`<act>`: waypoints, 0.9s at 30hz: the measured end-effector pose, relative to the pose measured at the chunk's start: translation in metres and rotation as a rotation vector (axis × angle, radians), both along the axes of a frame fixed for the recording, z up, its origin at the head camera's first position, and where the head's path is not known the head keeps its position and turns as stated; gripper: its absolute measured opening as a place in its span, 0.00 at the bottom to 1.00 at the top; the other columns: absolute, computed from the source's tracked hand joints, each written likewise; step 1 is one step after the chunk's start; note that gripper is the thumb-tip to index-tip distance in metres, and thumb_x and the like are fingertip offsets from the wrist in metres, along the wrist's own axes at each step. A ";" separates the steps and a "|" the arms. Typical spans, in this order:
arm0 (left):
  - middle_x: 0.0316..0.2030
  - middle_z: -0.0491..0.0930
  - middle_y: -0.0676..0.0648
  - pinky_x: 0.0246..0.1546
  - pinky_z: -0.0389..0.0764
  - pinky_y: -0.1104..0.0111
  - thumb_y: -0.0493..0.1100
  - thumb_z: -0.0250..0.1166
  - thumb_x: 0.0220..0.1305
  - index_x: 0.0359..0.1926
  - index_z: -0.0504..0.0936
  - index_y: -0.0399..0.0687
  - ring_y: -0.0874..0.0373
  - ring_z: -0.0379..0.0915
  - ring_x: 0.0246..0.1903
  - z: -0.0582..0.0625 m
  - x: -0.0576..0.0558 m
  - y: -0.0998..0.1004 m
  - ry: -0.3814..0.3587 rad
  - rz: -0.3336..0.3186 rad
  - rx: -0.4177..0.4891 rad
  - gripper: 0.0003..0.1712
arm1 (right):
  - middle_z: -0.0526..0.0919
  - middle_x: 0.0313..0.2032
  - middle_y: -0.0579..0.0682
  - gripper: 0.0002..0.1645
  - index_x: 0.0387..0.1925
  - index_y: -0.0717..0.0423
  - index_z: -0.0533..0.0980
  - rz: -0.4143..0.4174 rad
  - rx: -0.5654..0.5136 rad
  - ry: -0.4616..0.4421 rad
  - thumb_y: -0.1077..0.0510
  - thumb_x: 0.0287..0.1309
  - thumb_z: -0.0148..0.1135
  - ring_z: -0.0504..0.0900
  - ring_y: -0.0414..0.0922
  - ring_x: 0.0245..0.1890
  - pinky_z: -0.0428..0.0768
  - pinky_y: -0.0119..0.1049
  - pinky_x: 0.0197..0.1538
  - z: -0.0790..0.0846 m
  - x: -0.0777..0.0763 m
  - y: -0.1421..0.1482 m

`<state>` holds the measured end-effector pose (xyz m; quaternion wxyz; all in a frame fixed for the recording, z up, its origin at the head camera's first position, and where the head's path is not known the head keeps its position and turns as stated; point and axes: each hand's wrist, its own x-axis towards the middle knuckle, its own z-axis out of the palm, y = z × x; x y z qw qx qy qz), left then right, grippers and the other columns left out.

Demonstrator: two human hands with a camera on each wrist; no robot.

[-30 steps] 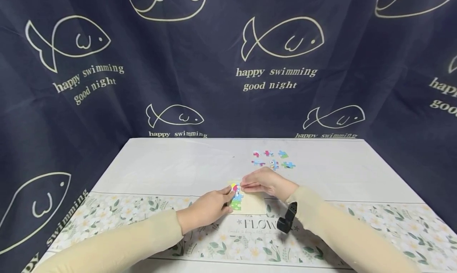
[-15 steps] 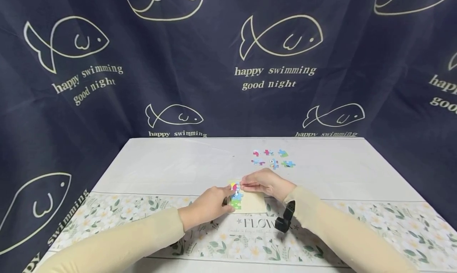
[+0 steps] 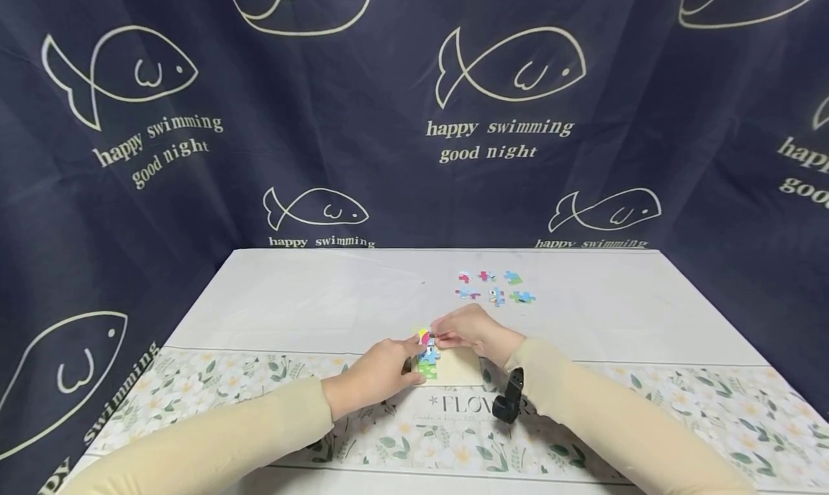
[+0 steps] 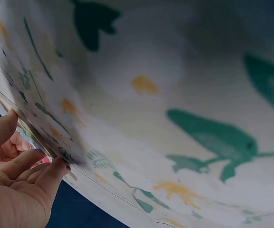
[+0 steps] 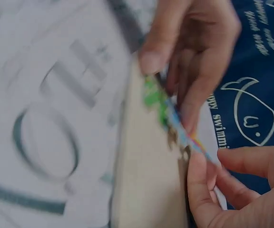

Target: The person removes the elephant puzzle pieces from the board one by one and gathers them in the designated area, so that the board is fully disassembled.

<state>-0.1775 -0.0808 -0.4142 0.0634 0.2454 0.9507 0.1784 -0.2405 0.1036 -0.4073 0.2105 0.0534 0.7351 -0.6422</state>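
Note:
A pale wooden puzzle board [image 3: 463,367] lies on the table, joined colourful jigsaw pieces [image 3: 427,370] covering its left side. My left hand [image 3: 382,365] grips the board's left edge, with the thumb near the bottom corner and the fingers higher up. In the left wrist view, that hand's thumb and fingertips [image 4: 50,176] meet the board's edge. At the top of the filled strip, my right hand [image 3: 476,328] pinches a jigsaw piece between thumb and fingers. The right wrist view shows a bluish edge beside the right thumb [image 5: 200,183]; most of that piece is hidden.
Several loose jigsaw pieces [image 3: 522,297] lie in two rows beyond the right hand. A floral runner [image 3: 414,444] with lettering crosses the white table [image 3: 324,293]. Behind the table hangs a dark blue curtain [image 3: 388,121] printed with fish. A black device [image 3: 508,401] sits at the right wrist.
My right hand has shifted slightly left along the top of the board, its wrist moving left too. The left hand keeps its place at the board's edge.

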 end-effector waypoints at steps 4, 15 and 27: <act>0.68 0.66 0.45 0.51 0.79 0.65 0.53 0.66 0.62 0.65 0.72 0.44 0.51 0.74 0.59 -0.001 0.000 0.000 0.010 -0.015 -0.018 0.34 | 0.86 0.29 0.58 0.12 0.43 0.75 0.79 0.020 0.088 0.043 0.71 0.55 0.63 0.84 0.39 0.23 0.87 0.34 0.39 0.000 0.000 -0.003; 0.68 0.65 0.43 0.64 0.73 0.60 0.54 0.63 0.65 0.66 0.71 0.41 0.49 0.68 0.64 0.003 0.003 0.001 0.036 -0.059 -0.106 0.33 | 0.85 0.29 0.57 0.12 0.43 0.72 0.79 -0.057 0.120 0.060 0.70 0.57 0.62 0.83 0.40 0.23 0.88 0.34 0.37 0.000 -0.007 0.000; 0.69 0.64 0.44 0.63 0.74 0.64 0.57 0.60 0.66 0.68 0.67 0.42 0.51 0.68 0.65 0.006 0.005 0.003 0.107 -0.084 -0.251 0.37 | 0.83 0.26 0.50 0.18 0.50 0.76 0.75 -0.060 0.035 0.069 0.71 0.58 0.60 0.81 0.38 0.24 0.87 0.31 0.37 0.002 -0.010 0.025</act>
